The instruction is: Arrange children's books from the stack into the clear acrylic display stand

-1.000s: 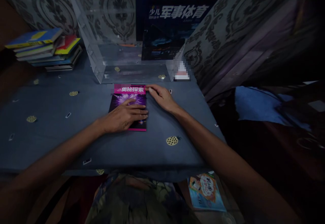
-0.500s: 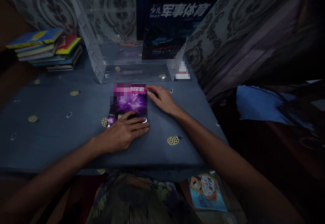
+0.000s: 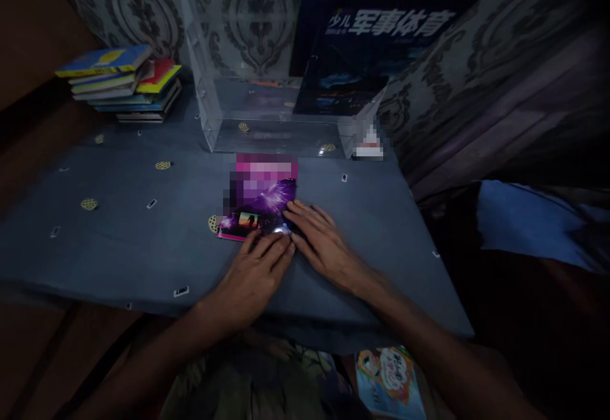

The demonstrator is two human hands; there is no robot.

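Blue and orange colours mark a thin picture book (image 3: 391, 382) lying on the floor at the near edge of the view, below the front of the surface and beside the person's patterned lap. Above it, two bare forearms reach forward over a surface (image 3: 119, 242) covered in dark blue-grey cloth dotted with small yellow round motifs. The left hand (image 3: 255, 277) lies flat and open, palm down, its fingertips at the near edge of a magenta and purple book (image 3: 262, 201). The right hand (image 3: 324, 242) is also flat and open, fingers spread, its fingertips touching the near right corner of the same book; the two hands sit just beside each other, neither one gripping. The book lies flat, cover up, near the middle of the surface, slightly turned, with part of its cover blurred out. Just beyond the book stands a clear plastic stand (image 3: 248, 89) with upright see-through sides and a low front lip. Inside it, towards the right, a large dark blue book (image 3: 376, 51) with pale Chinese lettering leans upright against the back. Far to the left, well apart from the hands, a stack of books (image 3: 121, 83) with blue, yellow and red covers rests at the back corner. Grey wallpaper (image 3: 143, 7) with a damask pattern rises behind everything.
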